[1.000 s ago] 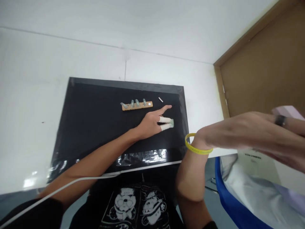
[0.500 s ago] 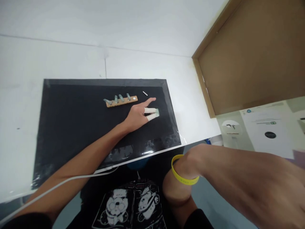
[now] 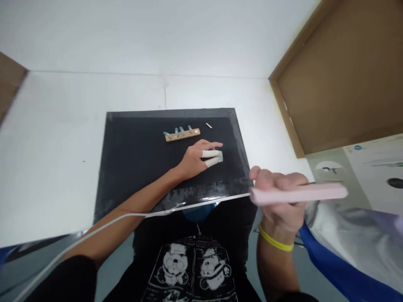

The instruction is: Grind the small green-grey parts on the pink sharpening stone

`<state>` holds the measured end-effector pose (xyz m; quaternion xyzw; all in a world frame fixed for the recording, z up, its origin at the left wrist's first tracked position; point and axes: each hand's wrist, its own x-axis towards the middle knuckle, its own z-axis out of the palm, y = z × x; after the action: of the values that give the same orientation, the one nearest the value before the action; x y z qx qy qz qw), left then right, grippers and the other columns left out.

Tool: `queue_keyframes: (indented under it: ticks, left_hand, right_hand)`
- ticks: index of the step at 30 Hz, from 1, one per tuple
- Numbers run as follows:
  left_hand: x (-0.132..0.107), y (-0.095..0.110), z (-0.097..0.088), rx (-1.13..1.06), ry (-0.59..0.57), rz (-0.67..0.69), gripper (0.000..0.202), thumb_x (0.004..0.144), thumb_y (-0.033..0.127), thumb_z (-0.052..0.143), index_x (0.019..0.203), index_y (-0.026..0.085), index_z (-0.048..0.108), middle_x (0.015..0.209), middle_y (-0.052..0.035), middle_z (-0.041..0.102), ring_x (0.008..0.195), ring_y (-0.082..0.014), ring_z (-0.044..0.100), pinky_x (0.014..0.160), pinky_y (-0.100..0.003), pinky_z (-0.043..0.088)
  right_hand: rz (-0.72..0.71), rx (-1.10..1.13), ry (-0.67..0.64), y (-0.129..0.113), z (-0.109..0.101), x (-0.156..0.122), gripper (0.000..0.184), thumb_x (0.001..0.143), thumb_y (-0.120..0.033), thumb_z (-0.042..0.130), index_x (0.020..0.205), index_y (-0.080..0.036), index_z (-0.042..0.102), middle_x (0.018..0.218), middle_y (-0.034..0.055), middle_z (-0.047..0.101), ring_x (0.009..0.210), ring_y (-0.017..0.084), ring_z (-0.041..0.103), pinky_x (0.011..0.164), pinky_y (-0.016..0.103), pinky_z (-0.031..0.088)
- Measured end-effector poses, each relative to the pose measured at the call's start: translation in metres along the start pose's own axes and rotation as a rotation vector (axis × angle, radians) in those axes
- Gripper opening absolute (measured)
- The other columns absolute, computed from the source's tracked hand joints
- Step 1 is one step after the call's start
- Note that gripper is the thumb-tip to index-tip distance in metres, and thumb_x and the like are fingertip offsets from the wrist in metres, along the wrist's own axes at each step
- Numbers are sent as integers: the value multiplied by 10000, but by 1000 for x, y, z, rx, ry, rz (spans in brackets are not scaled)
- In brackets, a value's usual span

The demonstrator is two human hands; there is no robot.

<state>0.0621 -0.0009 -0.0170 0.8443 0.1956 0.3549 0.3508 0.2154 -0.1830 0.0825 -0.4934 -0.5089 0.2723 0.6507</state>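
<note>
A small pale green piece (image 3: 220, 156) sits over the black mat (image 3: 132, 155), right of the middle, at the fingertips of the left hand (image 3: 192, 161). From my remote seat, I see two fingers in white sleeves (image 3: 210, 154) meeting at it, apparently pinching it. The bare fingers lie just beyond them, loosely straight, drawn in closer to the sleeved pair than a second ago.

The bigger change is the right hand (image 3: 283, 214). Half a second ago it was a large, foreshortened shape low on the right, with nothing in its grasp that I could see. Now it is raised near the camera, off the table's front edge, its fingers curled around a pink slab (image 3: 315, 193) that shows almost edge-on and blurred. As I judge it, this leaves only the left hand working at the green piece.

The left forearm reaches in diagonally from the lower left, palm down, with a white cable (image 3: 132, 214) across it. The right forearm rises from below, a yellow band (image 3: 277, 242) at the wrist.

Just beyond the left hand, a tan strip (image 3: 181, 136) bears four grey-green pieces (image 3: 181, 131), with a small white stick (image 3: 209, 125) near its right end. White table (image 3: 56, 155) surrounds the mat.
</note>
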Motion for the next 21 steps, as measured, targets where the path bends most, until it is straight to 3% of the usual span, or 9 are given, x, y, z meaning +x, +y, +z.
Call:
queue_keyframes:
  ticks: [2,4,9,11,15,17,21]
  left_hand:
    - [-7,7,-3,24,-1,37,105,901,282,736,945,232,817,1168,-84,792,1015,-193,678,915,-369,581]
    - [-14,15,-5,61,31,66,84,897,261,742,929,240,816,1186,-84,786,1060,-213,659,945,-412,555]
    - [-29,38,-8,100,81,11,58,886,262,755,884,235,807,1229,-90,762,1146,-241,625,994,-463,511]
    - [-35,48,-9,113,61,-1,71,891,270,747,867,245,809,1243,-81,754,1179,-245,608,1012,-467,494]
    - [-46,64,-11,127,20,-11,120,903,310,731,829,269,816,1294,-66,731,1254,-265,563,1054,-488,439]
    - [-50,69,-13,110,-2,-23,134,907,345,731,839,269,818,1317,-74,717,1277,-281,548,1063,-504,417]
    - [-56,77,-15,77,-34,-25,126,904,348,740,852,263,817,1351,-93,694,1313,-308,527,1064,-525,382]
  right_hand:
    - [67,130,7,10,6,0,314,894,-172,759,1151,-334,679,1063,-15,770,954,163,751,814,310,664]
    - [157,119,45,20,11,-5,390,870,-38,725,1171,-283,688,1141,6,759,975,153,757,844,265,664]
    - [211,42,106,27,14,-28,337,869,-35,720,1136,-239,692,1112,25,756,953,189,768,833,305,686]
    - [217,-20,117,25,16,-35,332,870,-42,720,1138,-236,689,1126,26,749,1001,195,760,901,331,675]
    - [59,-159,-23,19,18,-41,445,819,13,729,1176,-248,676,1114,-3,756,1078,189,737,1182,475,513]
    - [-15,-169,-50,18,16,-39,540,790,45,729,1233,-256,662,1131,-7,756,1032,184,745,1206,510,482]
    - [-139,-192,53,17,9,-31,567,751,65,724,1204,-275,693,1100,-12,750,971,174,725,1162,527,507]
